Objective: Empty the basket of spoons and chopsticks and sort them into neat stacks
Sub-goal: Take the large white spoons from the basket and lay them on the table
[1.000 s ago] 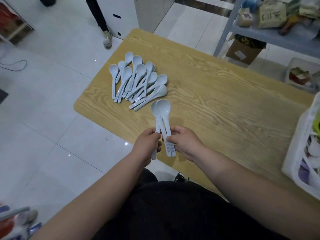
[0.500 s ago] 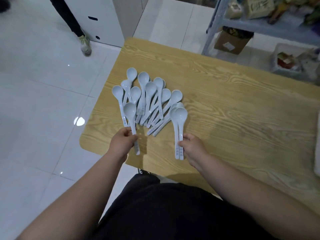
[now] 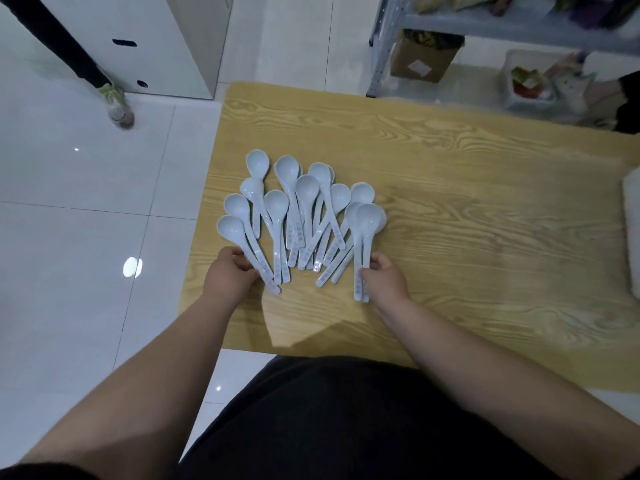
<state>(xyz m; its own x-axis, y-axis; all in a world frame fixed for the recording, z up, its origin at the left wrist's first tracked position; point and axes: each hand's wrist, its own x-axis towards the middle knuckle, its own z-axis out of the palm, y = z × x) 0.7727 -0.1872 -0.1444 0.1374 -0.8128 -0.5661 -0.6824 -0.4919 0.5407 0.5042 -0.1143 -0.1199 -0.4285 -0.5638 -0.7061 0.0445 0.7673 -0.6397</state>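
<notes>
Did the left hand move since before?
Yes, the left hand went left along the table, to the left side of the spoon pile.

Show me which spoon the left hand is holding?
The leftmost spoon, its bowl nearest the table's left edge. The left hand grips its handle; the right hand holds a stacked pair instead.

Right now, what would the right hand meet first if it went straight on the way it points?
Probably the spoon pile: the right hand, gripping two spoons, points up and left, toward the pile's nearest handles. Height above them is unclear.
</notes>
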